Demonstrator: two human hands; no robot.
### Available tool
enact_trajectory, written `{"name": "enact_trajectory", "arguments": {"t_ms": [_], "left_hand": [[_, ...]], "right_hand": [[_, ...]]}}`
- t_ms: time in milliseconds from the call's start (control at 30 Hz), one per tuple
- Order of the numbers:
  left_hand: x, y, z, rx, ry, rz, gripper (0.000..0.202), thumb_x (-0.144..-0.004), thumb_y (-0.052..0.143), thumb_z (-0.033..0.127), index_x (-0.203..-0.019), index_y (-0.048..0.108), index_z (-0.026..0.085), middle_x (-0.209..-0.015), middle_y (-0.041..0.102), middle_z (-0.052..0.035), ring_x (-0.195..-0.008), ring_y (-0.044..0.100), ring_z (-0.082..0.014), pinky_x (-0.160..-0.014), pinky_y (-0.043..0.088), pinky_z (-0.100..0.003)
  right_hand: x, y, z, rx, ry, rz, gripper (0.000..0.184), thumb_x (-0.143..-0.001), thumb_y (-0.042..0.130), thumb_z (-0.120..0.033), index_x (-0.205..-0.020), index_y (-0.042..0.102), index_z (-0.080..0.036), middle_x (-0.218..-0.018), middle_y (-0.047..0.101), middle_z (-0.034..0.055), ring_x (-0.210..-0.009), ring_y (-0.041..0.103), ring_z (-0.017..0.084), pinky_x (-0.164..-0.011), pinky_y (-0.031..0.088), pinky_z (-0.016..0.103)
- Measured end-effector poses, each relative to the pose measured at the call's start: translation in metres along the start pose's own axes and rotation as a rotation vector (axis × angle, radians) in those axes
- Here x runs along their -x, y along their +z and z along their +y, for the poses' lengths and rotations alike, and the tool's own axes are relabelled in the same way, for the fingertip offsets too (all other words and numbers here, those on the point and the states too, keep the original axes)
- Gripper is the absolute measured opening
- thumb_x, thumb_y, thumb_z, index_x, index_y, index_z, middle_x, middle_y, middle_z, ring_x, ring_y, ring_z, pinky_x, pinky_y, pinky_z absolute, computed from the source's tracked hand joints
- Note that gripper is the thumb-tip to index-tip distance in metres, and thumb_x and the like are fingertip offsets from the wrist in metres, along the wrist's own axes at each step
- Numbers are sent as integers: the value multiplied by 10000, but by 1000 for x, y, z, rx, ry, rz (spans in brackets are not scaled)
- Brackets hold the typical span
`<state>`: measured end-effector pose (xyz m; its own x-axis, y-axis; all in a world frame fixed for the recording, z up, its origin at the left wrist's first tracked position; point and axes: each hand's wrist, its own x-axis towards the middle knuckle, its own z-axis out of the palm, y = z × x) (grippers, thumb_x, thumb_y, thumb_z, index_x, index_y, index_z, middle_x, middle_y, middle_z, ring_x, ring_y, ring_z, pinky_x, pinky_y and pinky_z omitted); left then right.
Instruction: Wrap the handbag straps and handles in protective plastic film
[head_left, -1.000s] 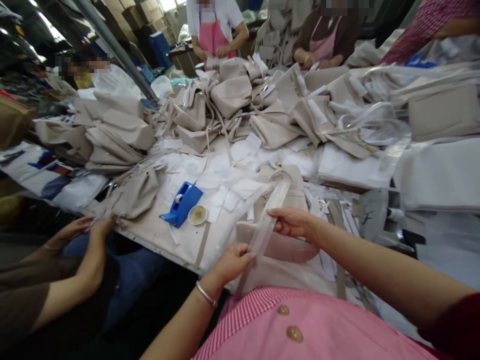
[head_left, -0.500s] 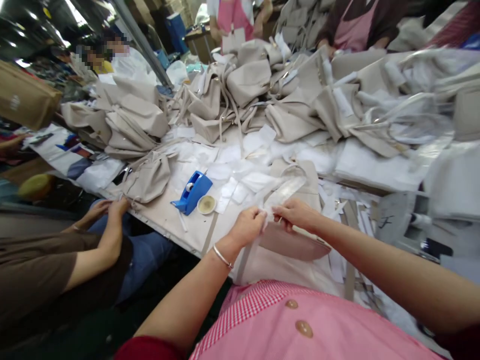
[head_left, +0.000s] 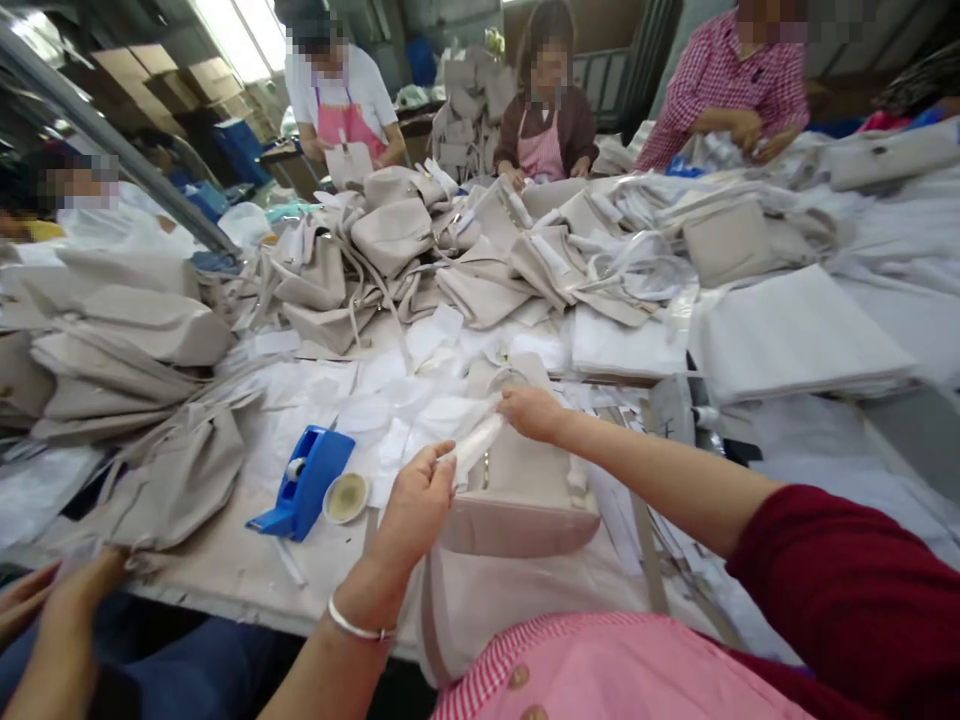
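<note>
A beige handbag (head_left: 521,522) lies on the table in front of me, its base toward my apron. Over it stretches a strip of thin white wrapping (head_left: 480,442), running between my two hands. My left hand (head_left: 421,500), with a bracelet at its wrist, is closed on the strip's near end, thumb against the fingers. At the far end, by the bag's handle, my right hand (head_left: 531,413) pinches the wrapping. Whether the strip goes round the handle cannot be made out.
Left of the bag sit a blue tape dispenser (head_left: 304,485) and a small round tub (head_left: 346,498). Beige bags (head_left: 394,235) are heaped across the back. White sheets (head_left: 802,330) are stacked at right. A co-worker's hands (head_left: 75,600) are at lower left; other people stand opposite.
My hands have moved apart, the right one farther away toward the bag's handle, with the white strip now drawn out between them. My view has swung to the right.
</note>
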<state>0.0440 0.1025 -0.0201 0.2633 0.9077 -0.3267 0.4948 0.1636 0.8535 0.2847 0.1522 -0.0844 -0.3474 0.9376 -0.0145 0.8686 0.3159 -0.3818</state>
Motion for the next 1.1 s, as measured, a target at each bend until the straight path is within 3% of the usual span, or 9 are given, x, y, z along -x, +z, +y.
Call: {"name": "enact_trajectory", "arguments": {"t_ms": [67, 133, 233, 300, 400, 500, 667, 800, 1100], "left_hand": [[-9, -2, -5, -158, 74, 17, 423, -914, 465, 421, -1247, 584, 188, -621, 583, 14, -538, 539, -144, -519, 433, -246], [-16, -2, -9, -380, 213, 82, 347, -888, 504, 337, -1162, 640, 173, -794, 665, -62, -740, 626, -210, -717, 512, -348], [-21, 7, -9, -603, 471, 179, 262, -836, 557, 241, -1044, 693, 159, -1109, 647, -160, -1078, 575, -310, -995, 418, -497], [-25, 23, -2, -538, 556, 79, 248, -859, 538, 238, -1046, 692, 183, -1123, 645, -145, -1101, 564, -294, -1015, 413, -482], [-40, 64, 9, -203, 300, -250, 220, -871, 535, 258, -1015, 688, 195, -991, 690, -103, -971, 627, -237, -869, 511, -381], [-65, 116, 13, 2, 8, -383, 207, -873, 524, 282, -939, 673, 156, -907, 703, -113, -809, 662, -212, -651, 532, -309], [-91, 170, 10, 107, -57, -439, 284, -873, 542, 391, -747, 643, 158, -739, 687, -87, -627, 628, -161, -556, 495, -259], [-83, 177, 13, 216, -6, -495, 249, -817, 614, 410, -873, 695, 181, -796, 706, -57, -682, 634, -158, -594, 502, -247], [-71, 166, 17, 386, 102, -466, 355, -763, 681, 418, -1007, 690, 161, -844, 697, -44, -704, 595, -148, -634, 492, -248]], "right_hand": [[9, -10, 24, -105, 57, 63, 275, -837, 597, -141, -1099, 677, -160, -1016, 680, 102, -878, 609, 211, -785, 438, 301], [30, -20, 45, -339, 267, 221, 337, -802, 664, -210, -1138, 661, -192, -1029, 684, 67, -928, 598, 205, -841, 429, 295], [80, -23, 68, -645, 640, 426, 144, -769, 673, -252, -887, 705, -176, -900, 694, 63, -908, 592, 223, -812, 435, 302], [115, -10, 72, -740, 763, 426, 120, -781, 635, -273, -759, 680, -164, -791, 688, 71, -773, 606, 211, -683, 452, 293], [150, 21, 62, -989, 876, 374, 212, -831, 557, -338, -762, 654, -163, -738, 694, 84, -543, 568, 155, -492, 422, 259], [156, 42, 47, -1222, 889, 357, 307, -889, 465, -421, -856, 638, -169, -833, 705, 99, -507, 551, 113, -437, 402, 218], [136, 35, 39, -1374, 916, 397, 418, -859, 490, -564, -828, 610, -165, -768, 649, 57, -472, 506, 82, -388, 335, 180], [127, 18, 39, -1337, 914, 454, 350, -790, 595, -517, -782, 598, -167, -613, 570, -3, -451, 482, 91, -372, 298, 182], [122, -8, 21, -1134, 575, 514, 315, -663, 668, -312, -940, 707, -166, -702, 674, 0, -619, 564, 146, -580, 434, 256]]}}
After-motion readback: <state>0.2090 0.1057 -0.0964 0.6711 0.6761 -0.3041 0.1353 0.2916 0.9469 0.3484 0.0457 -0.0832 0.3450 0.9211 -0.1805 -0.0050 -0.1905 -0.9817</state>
